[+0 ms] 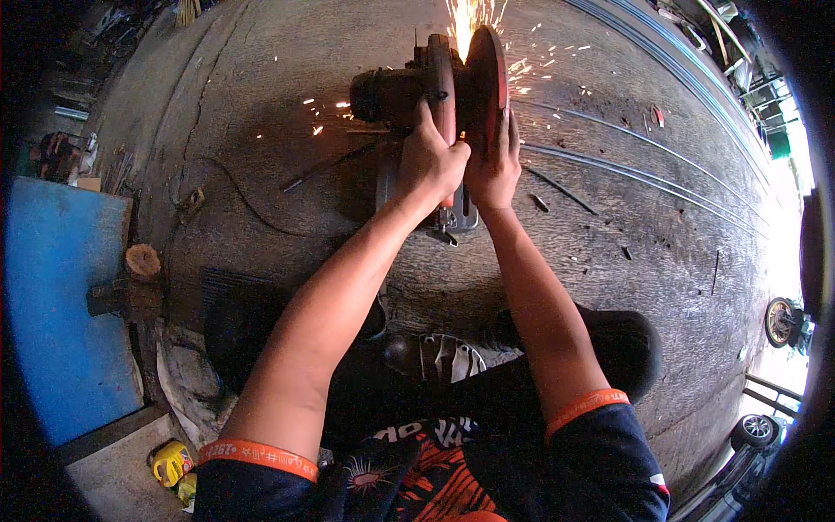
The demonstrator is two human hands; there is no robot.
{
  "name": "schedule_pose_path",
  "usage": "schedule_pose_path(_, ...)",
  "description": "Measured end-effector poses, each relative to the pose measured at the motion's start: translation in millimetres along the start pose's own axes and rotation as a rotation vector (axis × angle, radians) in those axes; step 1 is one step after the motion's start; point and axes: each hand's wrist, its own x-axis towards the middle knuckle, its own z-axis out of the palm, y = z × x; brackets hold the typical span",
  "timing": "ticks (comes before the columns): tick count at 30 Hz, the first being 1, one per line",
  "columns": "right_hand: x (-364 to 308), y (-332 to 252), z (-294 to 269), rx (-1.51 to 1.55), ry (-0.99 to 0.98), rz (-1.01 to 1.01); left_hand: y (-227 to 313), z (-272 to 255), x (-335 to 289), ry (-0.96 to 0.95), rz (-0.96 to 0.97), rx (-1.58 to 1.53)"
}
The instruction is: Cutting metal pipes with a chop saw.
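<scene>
A cut-off saw [442, 96] with a round blade guard [496, 74] stands on the floor ahead of me. My left hand [432, 161] is wrapped round its upright reddish handle [444, 96]. Against the guard's lower edge lies my right hand [496, 170], its fingers stretched upward; whether anything is under its palm is hidden. Bright sparks [470, 26] shoot away from the far side of the guard, and smaller ones scatter to both sides. Part of the saw's grey metal base [470, 213] shows below my hands. The cutting point itself is hidden.
Long thin metal bars [644, 178] lie on the floor to the right. A dark cable [243, 204] curves at left, near a blue panel [70, 304] and a wood block [143, 261]. Wheels [755, 429] stand at far right. My bent legs frame the near floor.
</scene>
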Motion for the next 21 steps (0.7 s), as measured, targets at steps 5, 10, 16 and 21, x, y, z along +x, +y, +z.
schedule_pose_path(5,-1.5,3.6,1.9,-0.015,0.021,-0.039,0.7,-0.2,-1.2,-0.021,-0.038,-0.019)
schedule_pose_path(10,-2.7,4.5,2.0,-0.028,0.013,-0.031,-1.3,0.7,-0.1,0.035,0.042,-0.018)
schedule_pose_path(16,-2.3,5.0,2.8,-0.018,0.026,-0.041,-2.9,2.2,-1.2,-0.013,-0.040,-0.015)
schedule_pose_path(21,-1.9,3.8,2.7,-0.048,0.036,-0.055,-2.2,3.1,-0.4,0.017,-0.021,0.027)
